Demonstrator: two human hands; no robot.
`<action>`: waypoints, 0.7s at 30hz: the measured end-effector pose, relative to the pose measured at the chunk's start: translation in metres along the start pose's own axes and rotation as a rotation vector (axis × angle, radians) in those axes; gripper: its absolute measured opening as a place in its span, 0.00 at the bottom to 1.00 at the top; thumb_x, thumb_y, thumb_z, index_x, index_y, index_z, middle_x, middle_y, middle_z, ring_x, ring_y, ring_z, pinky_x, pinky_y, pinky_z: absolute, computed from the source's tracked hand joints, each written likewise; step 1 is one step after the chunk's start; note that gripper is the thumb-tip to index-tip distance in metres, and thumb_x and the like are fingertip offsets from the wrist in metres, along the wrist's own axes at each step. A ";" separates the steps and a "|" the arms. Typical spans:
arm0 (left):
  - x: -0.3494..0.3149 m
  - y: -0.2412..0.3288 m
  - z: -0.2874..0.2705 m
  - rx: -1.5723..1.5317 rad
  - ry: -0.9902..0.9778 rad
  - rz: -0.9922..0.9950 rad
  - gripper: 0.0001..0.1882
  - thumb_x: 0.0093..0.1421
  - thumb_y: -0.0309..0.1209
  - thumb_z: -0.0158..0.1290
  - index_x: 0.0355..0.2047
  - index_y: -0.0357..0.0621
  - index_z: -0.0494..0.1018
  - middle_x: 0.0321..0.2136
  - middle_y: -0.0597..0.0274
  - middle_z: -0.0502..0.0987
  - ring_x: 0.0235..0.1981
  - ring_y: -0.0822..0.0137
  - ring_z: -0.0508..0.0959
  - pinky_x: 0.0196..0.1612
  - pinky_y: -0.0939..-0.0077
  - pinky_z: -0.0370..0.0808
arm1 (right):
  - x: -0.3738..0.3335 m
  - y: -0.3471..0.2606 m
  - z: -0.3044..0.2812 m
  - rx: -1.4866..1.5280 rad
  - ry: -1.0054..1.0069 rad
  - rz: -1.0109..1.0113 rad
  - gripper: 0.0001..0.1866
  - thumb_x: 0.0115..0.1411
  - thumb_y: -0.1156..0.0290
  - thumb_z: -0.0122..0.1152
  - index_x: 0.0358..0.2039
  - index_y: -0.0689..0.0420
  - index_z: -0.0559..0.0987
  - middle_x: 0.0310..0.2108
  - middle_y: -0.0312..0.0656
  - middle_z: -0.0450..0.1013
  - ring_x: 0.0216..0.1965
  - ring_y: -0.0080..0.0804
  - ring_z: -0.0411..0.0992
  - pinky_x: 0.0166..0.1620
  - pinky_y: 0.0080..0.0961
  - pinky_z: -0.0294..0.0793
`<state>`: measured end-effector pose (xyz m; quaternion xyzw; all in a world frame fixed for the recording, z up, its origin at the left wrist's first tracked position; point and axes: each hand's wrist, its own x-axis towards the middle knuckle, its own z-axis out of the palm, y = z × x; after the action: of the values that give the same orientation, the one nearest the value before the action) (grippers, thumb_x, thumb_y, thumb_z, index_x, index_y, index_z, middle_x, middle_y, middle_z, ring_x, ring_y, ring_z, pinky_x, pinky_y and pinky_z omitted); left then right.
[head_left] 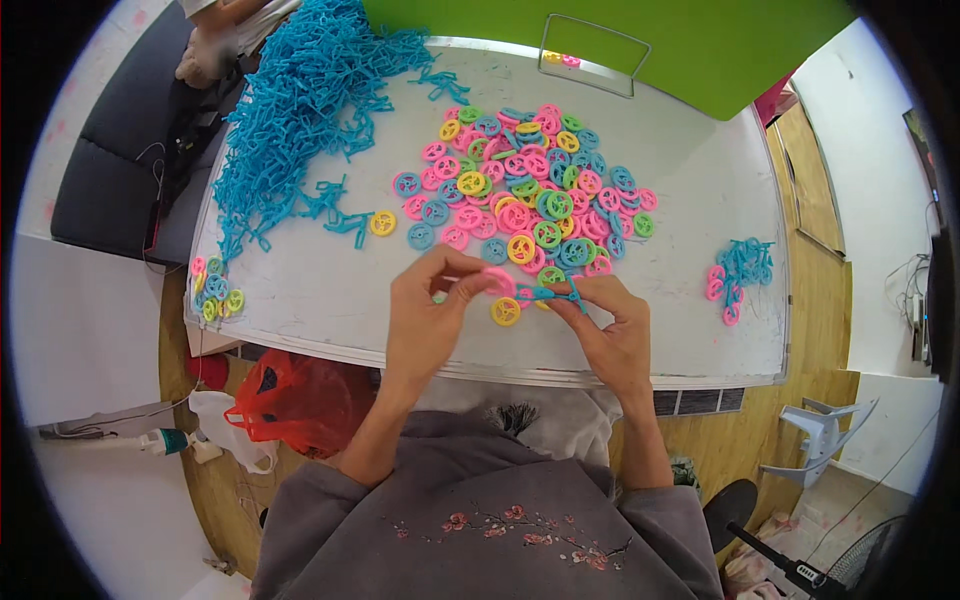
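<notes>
My left hand (425, 320) pinches a pink plastic wheel (498, 281) between thumb and fingers. Facing it, my right hand (617, 335) grips a small blue plastic frame piece (535, 294) by its right end. The frame's left end meets the wheel; whether the two are joined I cannot tell. Just below the held parts lies a yellow wheel (506, 312). Beyond my hands spreads a pile of spoked wheels (520, 185) in pink, blue, yellow and green. A tall heap of blue frame pieces (300, 110) covers the table's far left.
At the white table's (640, 360) right side sits a small cluster of blue frames with pink wheels (742, 268). Several mixed wheels (214, 288) lie at its left corner. A green panel (700, 50) borders the far edge. Another person's hand (205, 58) shows at upper left.
</notes>
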<state>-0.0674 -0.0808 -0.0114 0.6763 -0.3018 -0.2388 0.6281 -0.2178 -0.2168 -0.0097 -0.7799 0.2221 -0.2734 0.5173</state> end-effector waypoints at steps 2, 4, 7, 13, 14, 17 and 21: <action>-0.005 -0.002 0.008 -0.101 -0.016 -0.032 0.06 0.59 0.24 0.55 0.33 0.35 0.71 0.29 0.62 0.75 0.32 0.74 0.76 0.32 0.80 0.75 | 0.001 0.002 0.002 -0.024 -0.024 0.010 0.10 0.49 0.80 0.66 0.35 0.61 0.82 0.31 0.40 0.77 0.34 0.27 0.72 0.40 0.23 0.69; -0.008 0.000 0.011 -0.246 -0.053 -0.133 0.07 0.60 0.25 0.53 0.35 0.34 0.69 0.31 0.60 0.75 0.35 0.69 0.78 0.38 0.74 0.80 | 0.000 0.002 0.002 -0.010 -0.028 0.008 0.10 0.50 0.81 0.65 0.35 0.61 0.82 0.31 0.40 0.77 0.34 0.27 0.72 0.40 0.24 0.69; -0.007 0.003 0.014 -0.344 -0.039 -0.192 0.07 0.60 0.25 0.53 0.35 0.34 0.68 0.33 0.59 0.74 0.34 0.69 0.78 0.39 0.73 0.80 | -0.001 0.002 0.004 0.003 -0.034 -0.010 0.11 0.49 0.81 0.65 0.35 0.59 0.82 0.30 0.41 0.77 0.34 0.30 0.73 0.40 0.25 0.69; -0.009 -0.005 0.017 -0.329 -0.007 -0.172 0.05 0.60 0.23 0.52 0.34 0.35 0.67 0.32 0.60 0.74 0.34 0.71 0.77 0.39 0.75 0.79 | -0.001 0.007 0.012 -0.040 -0.018 -0.110 0.13 0.47 0.81 0.64 0.36 0.58 0.82 0.30 0.41 0.78 0.34 0.34 0.73 0.41 0.27 0.69; -0.009 -0.006 0.017 -0.330 -0.006 -0.172 0.05 0.60 0.23 0.52 0.34 0.35 0.67 0.32 0.60 0.74 0.34 0.71 0.77 0.39 0.75 0.79 | 0.000 0.007 0.012 -0.089 -0.028 -0.138 0.13 0.47 0.81 0.64 0.36 0.58 0.82 0.30 0.42 0.78 0.34 0.34 0.74 0.41 0.27 0.69; -0.007 -0.011 0.018 -0.325 0.007 -0.163 0.05 0.60 0.22 0.52 0.33 0.36 0.67 0.31 0.61 0.73 0.35 0.72 0.77 0.39 0.76 0.78 | 0.001 0.008 0.013 -0.076 -0.052 -0.135 0.13 0.46 0.82 0.64 0.35 0.58 0.82 0.30 0.41 0.78 0.33 0.35 0.73 0.40 0.27 0.69; -0.010 -0.018 0.023 -0.267 0.032 -0.079 0.05 0.60 0.20 0.52 0.33 0.36 0.67 0.31 0.61 0.73 0.35 0.72 0.76 0.39 0.76 0.78 | -0.001 0.010 0.013 -0.027 -0.053 -0.085 0.12 0.48 0.81 0.64 0.35 0.58 0.83 0.29 0.41 0.78 0.33 0.31 0.73 0.39 0.25 0.69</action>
<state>-0.0886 -0.0890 -0.0318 0.6019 -0.2303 -0.2905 0.7073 -0.2108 -0.2107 -0.0238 -0.8026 0.1787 -0.2712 0.5004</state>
